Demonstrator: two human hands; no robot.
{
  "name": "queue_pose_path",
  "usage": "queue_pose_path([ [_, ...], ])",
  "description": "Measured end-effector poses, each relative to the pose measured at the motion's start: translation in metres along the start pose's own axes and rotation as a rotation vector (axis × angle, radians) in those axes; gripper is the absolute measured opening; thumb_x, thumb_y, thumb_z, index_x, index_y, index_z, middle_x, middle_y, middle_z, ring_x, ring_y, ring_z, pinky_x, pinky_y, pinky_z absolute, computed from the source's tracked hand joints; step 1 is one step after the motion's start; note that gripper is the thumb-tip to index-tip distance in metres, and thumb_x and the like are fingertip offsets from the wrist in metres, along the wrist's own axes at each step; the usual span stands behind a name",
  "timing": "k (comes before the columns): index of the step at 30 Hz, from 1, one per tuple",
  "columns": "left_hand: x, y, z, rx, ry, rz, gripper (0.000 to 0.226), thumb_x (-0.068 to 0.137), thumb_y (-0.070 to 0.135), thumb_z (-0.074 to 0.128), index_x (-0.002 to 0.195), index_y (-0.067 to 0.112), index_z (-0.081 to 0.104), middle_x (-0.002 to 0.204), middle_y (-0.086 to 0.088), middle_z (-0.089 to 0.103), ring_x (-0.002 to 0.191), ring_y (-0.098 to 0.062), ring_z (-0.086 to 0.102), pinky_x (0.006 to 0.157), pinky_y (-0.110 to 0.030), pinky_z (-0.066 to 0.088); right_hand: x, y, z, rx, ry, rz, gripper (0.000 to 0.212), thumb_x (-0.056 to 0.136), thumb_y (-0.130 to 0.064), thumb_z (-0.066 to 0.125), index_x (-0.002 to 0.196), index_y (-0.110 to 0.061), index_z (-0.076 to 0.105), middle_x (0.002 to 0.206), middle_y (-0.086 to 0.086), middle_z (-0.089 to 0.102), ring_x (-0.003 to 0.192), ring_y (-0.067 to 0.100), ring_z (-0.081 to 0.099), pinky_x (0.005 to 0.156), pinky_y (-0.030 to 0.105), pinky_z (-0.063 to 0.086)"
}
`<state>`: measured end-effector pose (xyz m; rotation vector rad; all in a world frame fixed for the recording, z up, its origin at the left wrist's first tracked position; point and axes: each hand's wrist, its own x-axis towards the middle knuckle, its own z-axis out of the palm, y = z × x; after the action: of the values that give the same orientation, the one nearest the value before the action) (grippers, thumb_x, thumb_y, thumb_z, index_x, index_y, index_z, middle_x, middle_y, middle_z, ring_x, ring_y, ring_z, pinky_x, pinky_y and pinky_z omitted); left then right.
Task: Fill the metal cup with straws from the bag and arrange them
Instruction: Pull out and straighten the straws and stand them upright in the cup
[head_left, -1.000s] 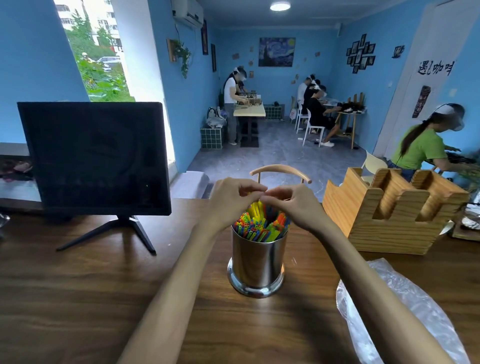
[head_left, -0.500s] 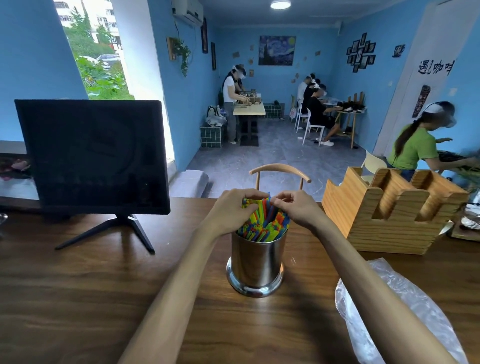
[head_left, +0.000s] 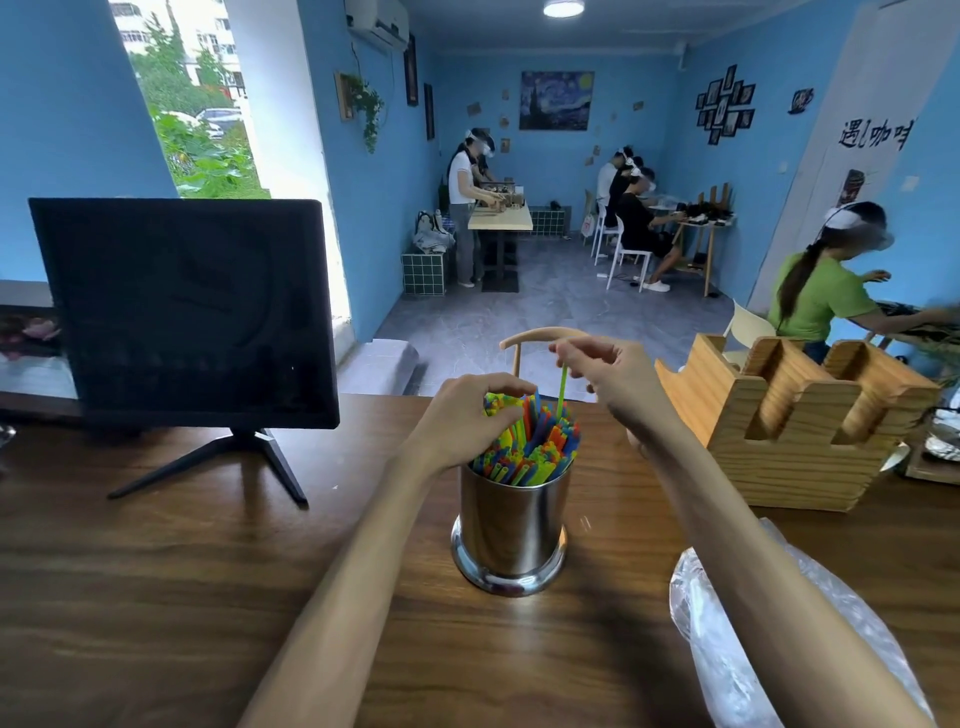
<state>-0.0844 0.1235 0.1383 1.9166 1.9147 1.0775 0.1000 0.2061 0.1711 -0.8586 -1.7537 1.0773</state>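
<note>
brown wooden table, holding all of it. nearly flat clear plastic bag off to the right of the cup, probably emptied. shiny metal cup upright at table centre, packed with coloured straws, long axes near vertical, tops fanning slightly toward the far side. left hand curled over the bundle's left edge, fingers pressing tops together, likely to steady the pack. right hand raised above the cup, thumb and fingers pinching one green straw, held upright, lower end among the others, apparently being reseated for an even arrangement.
</note>
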Motion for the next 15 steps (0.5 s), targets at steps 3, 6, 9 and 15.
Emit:
queue_pose_path([
  [3,0.000,0.006,0.001,-0.042,0.035,-0.004,0.032,0.094,0.050,0.065,0.124,0.041,0.069,0.127,0.019,0.067,0.122,-0.005,0.054,0.109,-0.040,0.043,-0.005,-0.026,0.000,0.034,0.058,-0.162,0.021,0.104,-0.022,0.056,0.110,-0.017,0.075,0.090,-0.005,0.073,0.073,-0.008,0.063,0.062,0.010,0.045],
  [6,0.001,0.015,0.002,-0.087,0.036,0.018,0.032,0.097,0.056,0.055,0.125,0.044,0.066,0.124,0.022,0.066,0.123,-0.006,0.053,0.109,-0.041,0.041,-0.010,-0.042,0.000,0.161,0.029,-0.281,0.022,0.107,-0.017,0.050,0.110,-0.012,0.071,0.097,0.002,0.071,0.085,0.008,0.066,0.068,0.022,0.052],
  [9,0.002,0.021,-0.001,-0.154,0.025,0.050,0.024,0.105,0.041,0.048,0.109,0.037,0.071,0.113,0.021,0.070,0.116,-0.004,0.059,0.105,-0.040,0.044,-0.016,-0.053,-0.001,0.417,-0.004,-0.248,0.025,0.109,-0.014,0.044,0.104,-0.011,0.068,0.094,0.004,0.070,0.091,0.020,0.066,0.076,0.028,0.055],
  [15,-0.001,0.029,-0.018,-0.472,0.158,-0.020,0.018,0.103,0.020,0.058,0.094,0.020,0.073,0.084,0.005,0.072,0.079,0.001,0.066,0.076,-0.015,0.050,-0.014,-0.054,-0.010,0.905,-0.011,0.005,0.025,0.103,-0.013,0.047,0.097,-0.006,0.071,0.084,0.007,0.072,0.089,0.026,0.072,0.077,0.028,0.059],
])
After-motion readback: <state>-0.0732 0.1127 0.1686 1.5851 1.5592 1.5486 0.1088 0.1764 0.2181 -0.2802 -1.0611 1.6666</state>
